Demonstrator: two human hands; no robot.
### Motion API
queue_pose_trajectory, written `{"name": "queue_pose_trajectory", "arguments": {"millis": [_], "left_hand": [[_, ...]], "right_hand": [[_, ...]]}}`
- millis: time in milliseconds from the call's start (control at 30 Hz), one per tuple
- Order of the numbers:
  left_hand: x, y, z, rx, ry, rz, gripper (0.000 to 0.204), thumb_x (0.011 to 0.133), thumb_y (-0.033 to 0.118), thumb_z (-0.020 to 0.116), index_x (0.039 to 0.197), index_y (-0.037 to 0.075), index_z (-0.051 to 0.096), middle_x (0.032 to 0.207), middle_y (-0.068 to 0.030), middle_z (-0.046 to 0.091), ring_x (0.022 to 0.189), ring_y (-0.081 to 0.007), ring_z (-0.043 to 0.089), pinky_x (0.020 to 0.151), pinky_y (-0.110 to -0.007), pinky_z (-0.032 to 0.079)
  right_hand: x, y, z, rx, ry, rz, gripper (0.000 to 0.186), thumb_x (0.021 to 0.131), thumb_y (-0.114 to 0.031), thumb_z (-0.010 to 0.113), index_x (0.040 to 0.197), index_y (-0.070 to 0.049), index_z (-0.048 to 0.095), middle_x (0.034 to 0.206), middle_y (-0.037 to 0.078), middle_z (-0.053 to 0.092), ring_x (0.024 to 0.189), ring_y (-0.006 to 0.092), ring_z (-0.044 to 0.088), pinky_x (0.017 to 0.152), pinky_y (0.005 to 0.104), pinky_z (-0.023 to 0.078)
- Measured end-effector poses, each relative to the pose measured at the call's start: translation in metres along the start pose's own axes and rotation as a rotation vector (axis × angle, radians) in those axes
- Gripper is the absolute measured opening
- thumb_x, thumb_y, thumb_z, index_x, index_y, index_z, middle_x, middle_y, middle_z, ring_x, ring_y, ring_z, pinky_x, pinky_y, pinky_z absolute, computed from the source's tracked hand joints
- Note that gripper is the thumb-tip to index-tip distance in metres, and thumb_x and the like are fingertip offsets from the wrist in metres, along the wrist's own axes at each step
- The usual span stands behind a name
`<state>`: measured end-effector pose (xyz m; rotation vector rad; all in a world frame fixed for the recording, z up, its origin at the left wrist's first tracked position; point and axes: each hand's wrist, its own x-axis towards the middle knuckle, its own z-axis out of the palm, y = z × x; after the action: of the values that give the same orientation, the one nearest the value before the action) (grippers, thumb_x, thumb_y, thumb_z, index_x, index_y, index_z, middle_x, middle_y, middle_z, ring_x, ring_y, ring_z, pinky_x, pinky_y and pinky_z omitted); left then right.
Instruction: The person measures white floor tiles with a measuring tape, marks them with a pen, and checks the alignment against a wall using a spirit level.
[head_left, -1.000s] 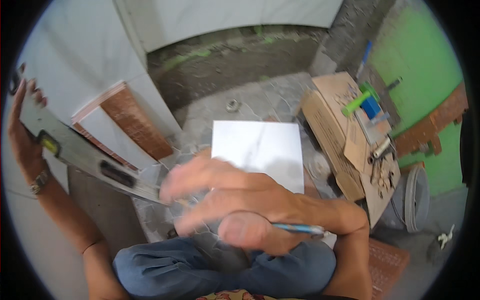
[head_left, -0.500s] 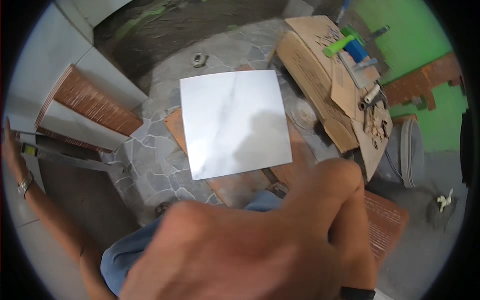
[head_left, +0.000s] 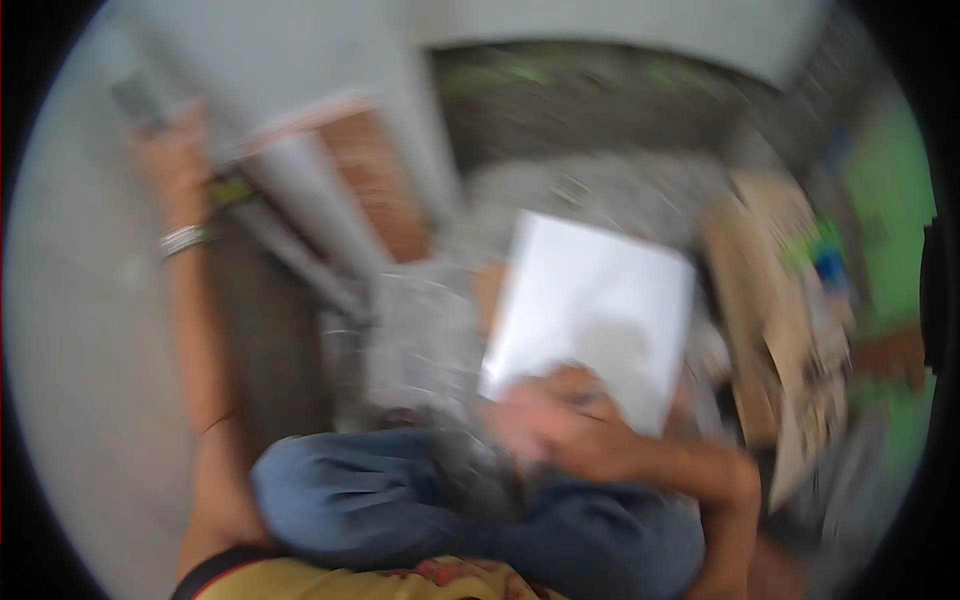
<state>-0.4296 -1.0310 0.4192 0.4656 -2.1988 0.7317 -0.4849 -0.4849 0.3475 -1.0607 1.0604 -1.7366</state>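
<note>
Motion blurs the whole picture. My left hand [head_left: 172, 165], with a watch on its wrist, is stretched out at the far left, close to a small grey rectangular thing [head_left: 137, 98]. Whether the hand touches it is too smeared to tell. Beside that hand runs a long spirit level [head_left: 290, 250] with a yellow-green vial. In front of my knees, my right hand [head_left: 555, 420] is over the near edge of a glossy white tile [head_left: 590, 280]; its fingers are smeared. The tile lies on brown pieces on the floor.
Tiles with brown backs [head_left: 375, 185] lean against the white wall at left. To the right stands a cardboard box [head_left: 745, 300] with blurred green and blue tools [head_left: 828, 265] on it. A small object [head_left: 570, 187] lies on the stone-patterned floor beyond the tile.
The view has swung left, so everything sits further right. My right hand has dropped from close before the camera to the white tile's near edge. My left hand now shows more fully.
</note>
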Motion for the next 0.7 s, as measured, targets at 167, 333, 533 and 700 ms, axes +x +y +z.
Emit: {"name": "queue_pose_trajectory", "arguments": {"millis": [167, 333, 533, 700], "left_hand": [[0.011, 0.065, -0.068, -0.366, 0.253, -0.678, 0.098, 0.088, 0.033, 0.071, 0.157, 0.000, 0.010, 0.136, -0.0359, 0.042, 0.120, -0.0514, 0.052, 0.102, -0.052, 0.045], [0.002, 0.053, -0.083, -0.331, 0.303, -0.685, 0.095, 0.089, 0.029, 0.071, 0.159, 0.005, 0.011, 0.133, -0.0321, 0.043, 0.115, -0.0512, 0.054, 0.098, -0.054, 0.047], [0.016, 0.070, -0.072, -0.255, 0.490, -0.473, 0.087, 0.088, 0.019, 0.074, 0.157, 0.003, 0.024, 0.140, -0.0252, 0.043, 0.134, -0.0405, 0.040, 0.114, -0.050, 0.033], [0.043, 0.058, -0.089, -0.506, 0.694, -0.277, 0.051, 0.095, 0.010, 0.069, 0.141, -0.003, 0.050, 0.140, -0.0172, 0.055, 0.129, -0.0288, 0.055, 0.111, -0.036, 0.044]], "right_hand": [[-0.033, 0.017, -0.013, -0.051, 0.059, 0.357, 0.052, 0.109, -0.031, 0.033, 0.077, 0.000, 0.060, 0.075, 0.009, 0.059, 0.069, 0.0169, 0.052, 0.066, 0.0310, 0.043], [-0.025, 0.011, -0.002, -0.227, 0.073, 0.298, 0.072, 0.111, -0.047, 0.025, 0.066, -0.001, 0.058, 0.063, 0.012, 0.059, 0.059, 0.0184, 0.053, 0.058, 0.0321, 0.042], [-0.026, 0.004, -0.005, -0.502, 0.147, 0.285, 0.063, 0.111, -0.040, 0.025, 0.082, 0.001, 0.064, 0.086, 0.014, 0.067, 0.082, 0.0230, 0.064, 0.081, 0.0349, 0.050], [-0.008, 0.010, -0.020, -0.772, 0.029, -0.218, 0.012, 0.095, -0.006, 0.054, 0.096, 0.004, 0.060, 0.097, 0.019, 0.061, 0.083, 0.0374, 0.060, 0.077, 0.0442, 0.050]]}}
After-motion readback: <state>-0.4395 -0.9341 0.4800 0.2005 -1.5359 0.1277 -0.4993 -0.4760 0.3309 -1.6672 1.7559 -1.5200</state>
